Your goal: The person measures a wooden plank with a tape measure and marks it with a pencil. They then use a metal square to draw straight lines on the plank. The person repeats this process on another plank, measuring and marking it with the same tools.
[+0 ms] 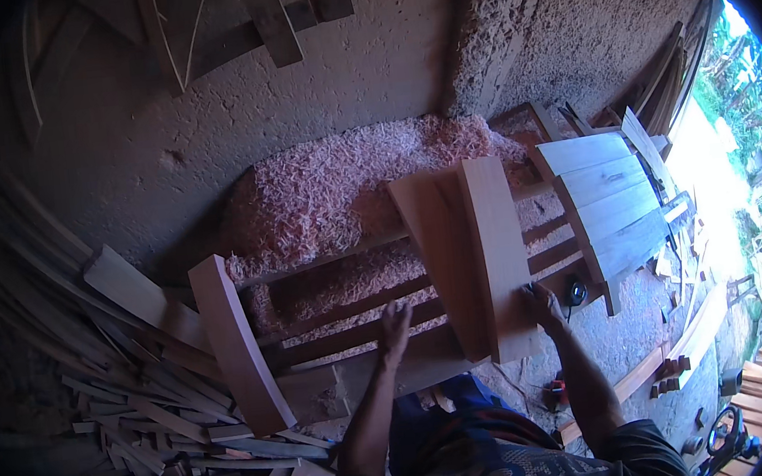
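Two wide wooden boards lie across the slatted workbench in front of me. The right one, a pale reddish board [500,254], stands out in brighter light. A darker tapered board [443,260] is against its left side. My right hand [545,305] is at the right edge of the pale board, its fingers closed on that edge. My left hand [396,324] hovers over the bench rails [354,335], left of the boards. Its fingers are loosely apart and hold nothing. A small round black object [576,293] sits just right of my right hand.
Wood shavings [331,197] are heaped behind the bench against the rough wall [295,109]. A thick plank [240,343] lies across the bench's left end. Joined grey boards [606,198] rest at its right end. Offcuts [141,417] crowd the left floor; long planks [643,387] lie right.
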A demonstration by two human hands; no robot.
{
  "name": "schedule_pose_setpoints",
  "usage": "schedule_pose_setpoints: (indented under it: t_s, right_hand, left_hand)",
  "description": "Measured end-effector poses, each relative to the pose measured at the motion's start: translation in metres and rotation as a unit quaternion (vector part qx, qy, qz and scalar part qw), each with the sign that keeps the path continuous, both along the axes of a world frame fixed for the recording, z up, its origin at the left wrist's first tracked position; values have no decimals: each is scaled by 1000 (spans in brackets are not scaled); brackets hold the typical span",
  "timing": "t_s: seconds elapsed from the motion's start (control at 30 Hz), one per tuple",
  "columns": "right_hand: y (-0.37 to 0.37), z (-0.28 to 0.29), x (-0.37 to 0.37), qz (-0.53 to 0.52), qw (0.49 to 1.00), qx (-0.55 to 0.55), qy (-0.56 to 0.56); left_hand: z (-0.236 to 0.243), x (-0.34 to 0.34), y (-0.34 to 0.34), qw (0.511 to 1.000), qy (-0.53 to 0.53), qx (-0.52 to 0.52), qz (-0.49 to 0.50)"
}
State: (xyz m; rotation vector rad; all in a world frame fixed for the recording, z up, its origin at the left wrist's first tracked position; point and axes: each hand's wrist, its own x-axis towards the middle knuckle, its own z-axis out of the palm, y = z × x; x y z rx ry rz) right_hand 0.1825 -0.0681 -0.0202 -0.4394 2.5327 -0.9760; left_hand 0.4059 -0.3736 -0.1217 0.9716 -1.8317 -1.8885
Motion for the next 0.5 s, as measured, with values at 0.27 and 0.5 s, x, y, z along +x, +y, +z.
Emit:
schedule_pose_setpoints:
  t_s: [0.27,0.5]
  right_hand:
    - [-42,48,38,59,977,157,133]
    - [-21,-4,6,92,989,88,81]
  left_hand:
    - [-8,-117,89,997,13,37,70]
    - [7,-114,95,995,5,-56,85]
